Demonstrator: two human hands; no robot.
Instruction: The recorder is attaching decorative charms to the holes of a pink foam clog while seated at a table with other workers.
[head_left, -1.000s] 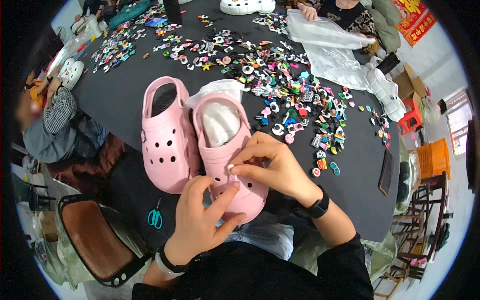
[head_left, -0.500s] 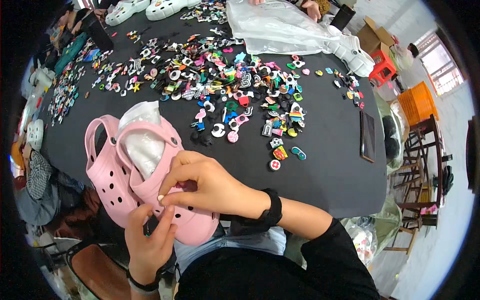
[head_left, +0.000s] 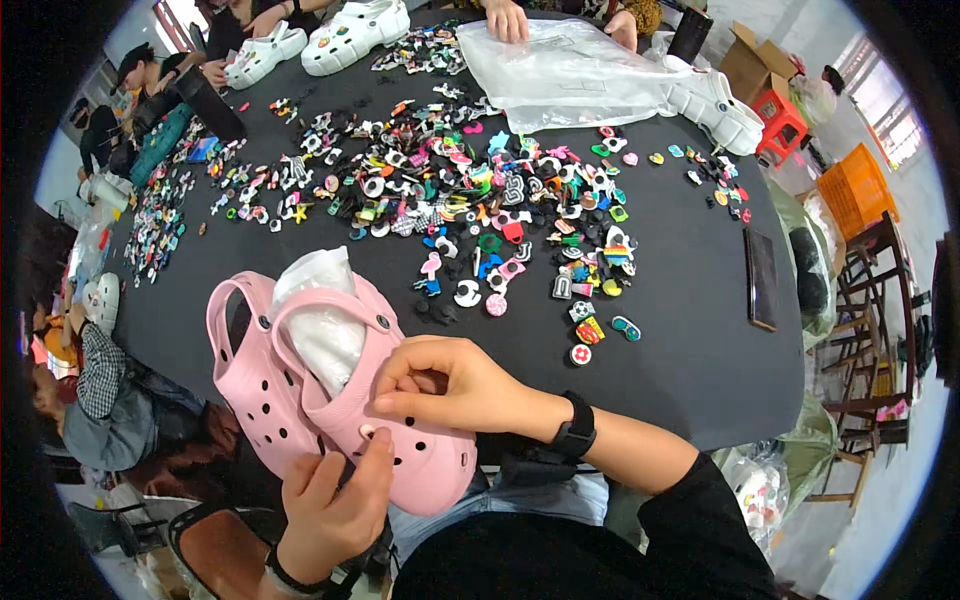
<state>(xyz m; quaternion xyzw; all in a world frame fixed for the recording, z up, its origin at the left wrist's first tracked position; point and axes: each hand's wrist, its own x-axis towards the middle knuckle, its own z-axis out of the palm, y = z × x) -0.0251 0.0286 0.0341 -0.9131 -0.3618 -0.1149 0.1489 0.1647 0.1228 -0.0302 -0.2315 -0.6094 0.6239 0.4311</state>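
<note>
Two pink clogs (head_left: 240, 370) lie side by side, left of centre in the head view, toes toward the lower right. White wrapping (head_left: 325, 340) fills the right-hand clog (head_left: 430, 485); a small pale charm (head_left: 368, 431) rests on its upper, just below the frame's centre. Your left hand (head_left: 332, 515), fingers loosely parted, meets the charm with one fingertip. Your right hand (head_left: 450, 385) is curled just above; whether it pinches anything cannot be told. Loose charms (head_left: 430, 185) spread across the upper centre. Whether the pale charm is seated is unclear; best to centre it over a hole, brace the clog, and press straight and evenly.
</note>
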